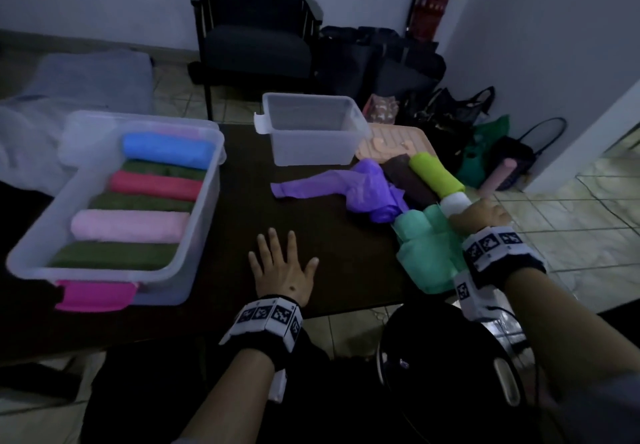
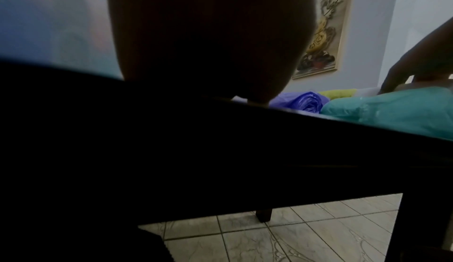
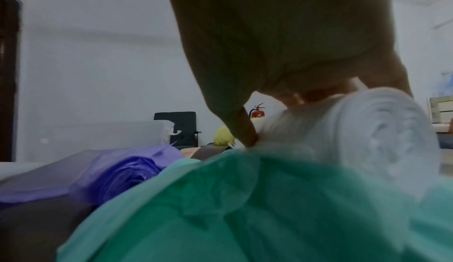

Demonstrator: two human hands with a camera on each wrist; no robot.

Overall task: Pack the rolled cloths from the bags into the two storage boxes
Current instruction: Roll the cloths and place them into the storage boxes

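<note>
While the left hand (image 1: 282,270) lies flat on the dark tabletop (image 1: 239,222) with its fingers spread, the right hand (image 1: 479,216) curls its fingers round a white rolled cloth (image 1: 455,203) at the mouth of the green bag (image 1: 427,253). The big storage box (image 1: 114,197) on the left holds seven rolled cloths side by side: one blue, one red, one pink and four dark green. The small storage box (image 1: 313,130) has nothing in it. Two more rolls, a brown one (image 1: 408,180) and a yellow-green one (image 1: 436,171), lie on the tabletop beside a flat purple bag (image 1: 349,189). Behind stand a dark chair (image 1: 256,35), a red fire extinguisher (image 1: 433,0) and dark bags on the floor (image 1: 388,59).
</note>
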